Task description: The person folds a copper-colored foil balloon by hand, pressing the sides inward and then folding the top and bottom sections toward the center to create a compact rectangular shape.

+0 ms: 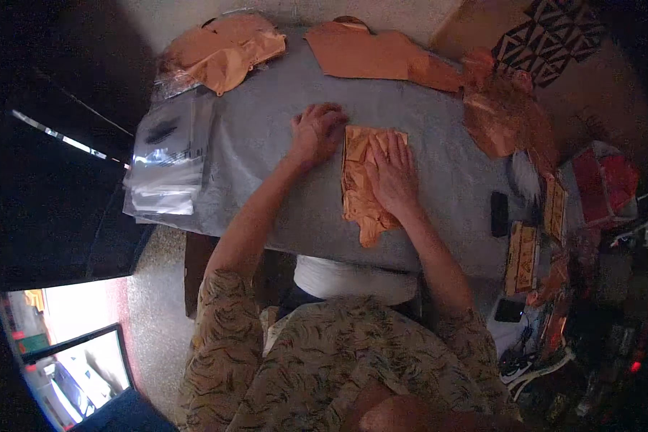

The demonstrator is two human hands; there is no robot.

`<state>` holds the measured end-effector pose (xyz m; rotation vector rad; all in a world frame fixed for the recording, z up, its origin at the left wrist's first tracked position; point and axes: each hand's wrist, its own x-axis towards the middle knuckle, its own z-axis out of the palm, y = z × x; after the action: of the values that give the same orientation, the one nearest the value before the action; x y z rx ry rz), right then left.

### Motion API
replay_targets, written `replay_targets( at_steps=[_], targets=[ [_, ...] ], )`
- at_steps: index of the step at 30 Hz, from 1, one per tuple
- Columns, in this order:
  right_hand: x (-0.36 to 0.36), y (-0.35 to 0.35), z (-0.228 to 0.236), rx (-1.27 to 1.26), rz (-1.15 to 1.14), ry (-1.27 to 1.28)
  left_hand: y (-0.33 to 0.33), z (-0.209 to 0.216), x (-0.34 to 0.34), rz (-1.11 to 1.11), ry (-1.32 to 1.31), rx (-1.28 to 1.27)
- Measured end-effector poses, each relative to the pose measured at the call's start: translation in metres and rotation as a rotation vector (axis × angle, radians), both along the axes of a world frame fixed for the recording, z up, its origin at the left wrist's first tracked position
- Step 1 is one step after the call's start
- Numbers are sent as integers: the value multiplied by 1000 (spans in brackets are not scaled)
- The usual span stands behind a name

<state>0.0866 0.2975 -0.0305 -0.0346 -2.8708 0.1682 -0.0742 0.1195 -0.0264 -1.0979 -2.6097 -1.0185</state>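
Note:
A copper-coloured foil balloon [358, 189], folded into a flat rectangle with a small tab at its near end, lies on the grey table cover in front of me. My right hand [394, 173] is pressed flat on its right half, fingers stretched toward the far edge. Just left of the balloon's far corner, my left hand [315, 133] rests on the cover, its fingers loosely bent and nothing visible in them. The palm side of both hands is hidden.
Clear plastic bags [167, 162] are stacked at the table's left. More copper foil pieces [230, 54] lie at the far left, with a flat orange piece [371, 54] along the far edge. A dark phone-like object [499, 214] and patterned boxes [521, 257] are at the right.

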Motion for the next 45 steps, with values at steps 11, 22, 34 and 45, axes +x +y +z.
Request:
replay_targets(
  at_steps=[11,22,34,45],
  targets=[
    [1,0,-1,-77,-27,0,9,2,-4,32,33,12],
    [2,-1,-2,-65,-39,-34,-2,0,26,-305,227,-156],
    [1,-2,0,-51,-33,-27,-29,-1,48,-172,122,-155],
    [1,-2,2,-49,-24,9,-78,10,148,-116,284,-248]
  ],
)
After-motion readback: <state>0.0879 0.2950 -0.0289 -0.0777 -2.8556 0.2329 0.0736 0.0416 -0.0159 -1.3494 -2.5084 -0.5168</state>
